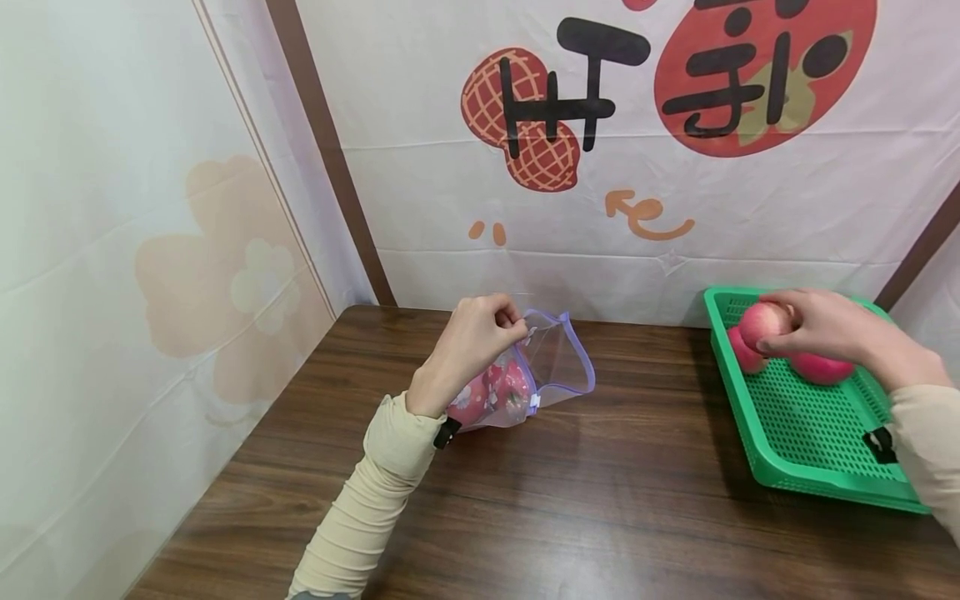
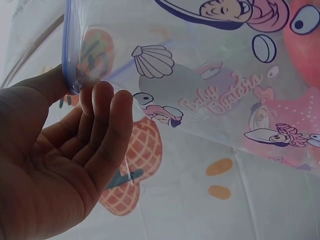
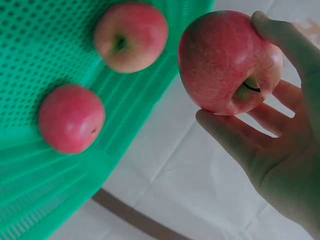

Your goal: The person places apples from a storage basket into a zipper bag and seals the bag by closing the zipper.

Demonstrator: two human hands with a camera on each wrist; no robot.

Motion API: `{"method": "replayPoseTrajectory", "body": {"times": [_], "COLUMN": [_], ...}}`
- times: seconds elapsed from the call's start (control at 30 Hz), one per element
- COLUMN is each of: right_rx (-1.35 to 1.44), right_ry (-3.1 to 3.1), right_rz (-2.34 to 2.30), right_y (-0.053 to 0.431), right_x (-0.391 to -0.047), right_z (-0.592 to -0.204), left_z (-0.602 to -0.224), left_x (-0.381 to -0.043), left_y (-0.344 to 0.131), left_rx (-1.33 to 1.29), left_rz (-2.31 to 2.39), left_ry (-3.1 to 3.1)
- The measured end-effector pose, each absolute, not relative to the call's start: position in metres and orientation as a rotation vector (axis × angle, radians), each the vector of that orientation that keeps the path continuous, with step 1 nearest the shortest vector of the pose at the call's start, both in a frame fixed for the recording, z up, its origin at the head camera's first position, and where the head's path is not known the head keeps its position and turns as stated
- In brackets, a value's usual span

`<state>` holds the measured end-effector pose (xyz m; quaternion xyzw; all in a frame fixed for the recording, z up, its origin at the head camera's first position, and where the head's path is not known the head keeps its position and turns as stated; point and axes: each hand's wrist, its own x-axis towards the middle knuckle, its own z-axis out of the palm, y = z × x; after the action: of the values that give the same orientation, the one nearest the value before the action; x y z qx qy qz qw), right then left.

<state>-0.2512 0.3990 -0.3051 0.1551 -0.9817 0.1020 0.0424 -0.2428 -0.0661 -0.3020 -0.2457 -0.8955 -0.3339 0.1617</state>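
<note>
My left hand [image 1: 480,337] pinches the rim of a clear zip bag [image 1: 555,358] with purple edging. The bag lies on its side, mouth spread toward the right, with red apples [image 1: 513,387] inside. Cartoon prints and a shell cover its film [image 2: 220,95] in the left wrist view. Above the green basket [image 1: 765,454], my right hand [image 1: 832,329] grips an apple [image 3: 230,62] between thumb and fingers. Two more apples sit in the basket: one [image 3: 131,37] shows its hollow upward, the other [image 3: 72,118] rests near a corner.
The basket stands at the right end of a dark wooden table [image 1: 622,492]. A printed white cloth [image 1: 450,200] hangs behind the table, and another cloth [image 1: 112,333] hangs along its left side.
</note>
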Motion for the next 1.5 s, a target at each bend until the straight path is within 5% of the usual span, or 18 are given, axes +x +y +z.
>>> {"method": "replayPoseTrajectory", "body": {"times": [1.5], "right_rx": [0.646], "right_ry": [-2.715], "right_rz": [0.458], "right_y": [0.279], "right_x": [-0.234], "right_z": [-0.266], "left_z": [-0.304], "left_x": [-0.245], "left_y": [-0.064], "left_rx": [-0.720], "left_rz": [-0.949], "left_ry": [-2.557]}}
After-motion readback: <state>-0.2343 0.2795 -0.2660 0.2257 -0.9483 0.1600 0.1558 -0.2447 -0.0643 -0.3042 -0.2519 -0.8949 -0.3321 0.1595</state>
